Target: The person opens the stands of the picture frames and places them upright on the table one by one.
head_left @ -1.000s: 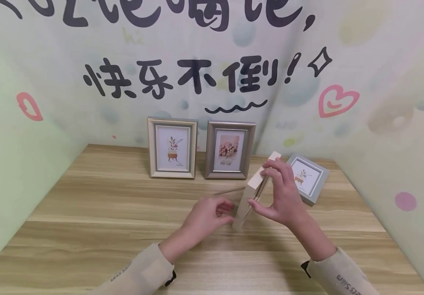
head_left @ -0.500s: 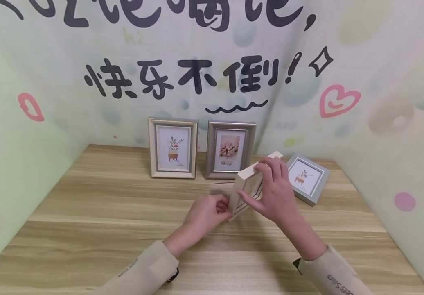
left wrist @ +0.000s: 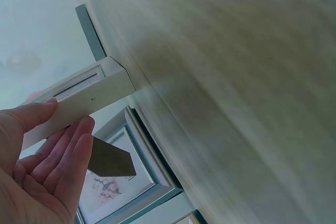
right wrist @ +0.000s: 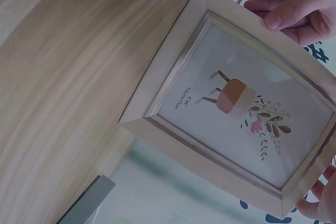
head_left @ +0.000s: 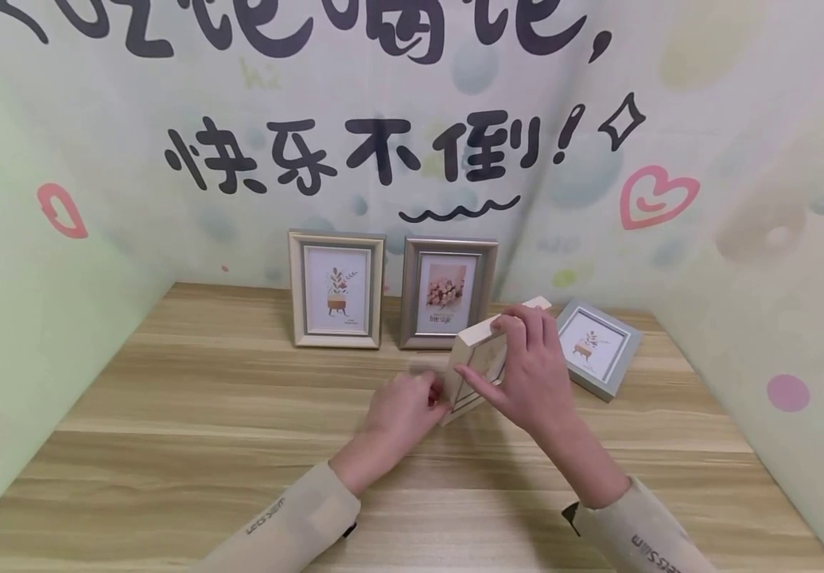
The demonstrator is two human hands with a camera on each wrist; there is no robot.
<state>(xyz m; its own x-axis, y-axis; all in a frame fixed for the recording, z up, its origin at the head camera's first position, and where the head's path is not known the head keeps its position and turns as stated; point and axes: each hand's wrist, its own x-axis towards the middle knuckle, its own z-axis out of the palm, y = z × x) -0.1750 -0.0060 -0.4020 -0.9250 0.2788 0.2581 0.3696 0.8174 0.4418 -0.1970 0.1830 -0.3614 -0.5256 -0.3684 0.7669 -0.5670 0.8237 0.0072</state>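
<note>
My right hand [head_left: 537,366] grips the upper right part of a cream picture frame [head_left: 478,331], which stands tilted above or on the table. A potted-plant print [right wrist: 233,98] shows behind its glass in the right wrist view. With thumb and curled fingers, my left hand [head_left: 405,406] pinches the frame's left side edge. The left wrist view shows that thumb on the front and the fingers behind. A dark flap [left wrist: 113,161] juts out at the frame's back, partly hidden by those fingers.
Two upright picture frames, one cream [head_left: 297,290] and one brownish [head_left: 409,294], stand against the printed wall. A grey frame [head_left: 619,370] leans back low at the right. All are on the wooden table [head_left: 204,446].
The cream frame has turned so that its front faces me more, and its lower end has shifted left. My left hand has moved up and right onto its edge.
</note>
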